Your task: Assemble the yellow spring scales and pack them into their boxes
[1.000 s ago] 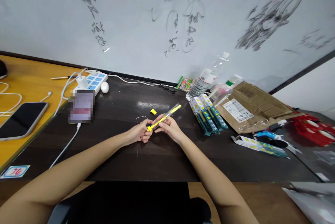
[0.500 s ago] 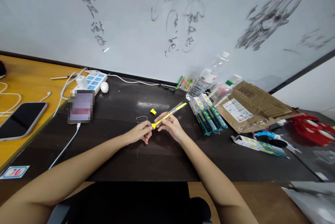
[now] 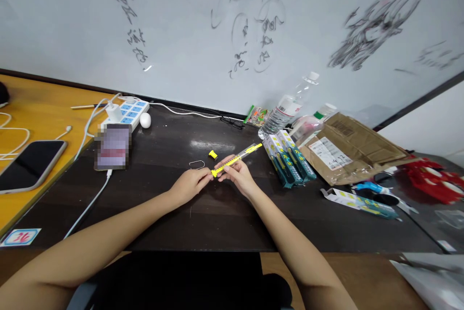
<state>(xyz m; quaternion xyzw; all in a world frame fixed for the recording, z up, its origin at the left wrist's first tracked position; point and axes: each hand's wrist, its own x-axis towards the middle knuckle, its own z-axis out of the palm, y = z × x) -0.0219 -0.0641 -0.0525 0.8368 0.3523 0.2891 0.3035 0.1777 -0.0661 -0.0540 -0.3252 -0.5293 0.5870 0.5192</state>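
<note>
Over the dark table (image 3: 217, 223) my two hands meet on a slim yellow utility knife (image 3: 237, 157) that points up and to the right. My right hand (image 3: 235, 173) is closed around the middle of its body. My left hand (image 3: 190, 185) pinches the yellow lower end with its fingertips. A small yellow cap piece (image 3: 212, 155) lies on the table just beyond my hands. A bent metal wire clip (image 3: 196, 164) lies to its left.
Several green knife boxes (image 3: 288, 157) lie right of my hands, an open one (image 3: 358, 201) further right. Plastic bottles (image 3: 286, 107) and a cardboard parcel (image 3: 348, 145) sit behind them. A power strip (image 3: 125, 114), cables and a phone (image 3: 31, 165) are at the left.
The knife has shifted to the right and slightly away. My left hand went from gripping beneath the knife to pinching its lower end.
</note>
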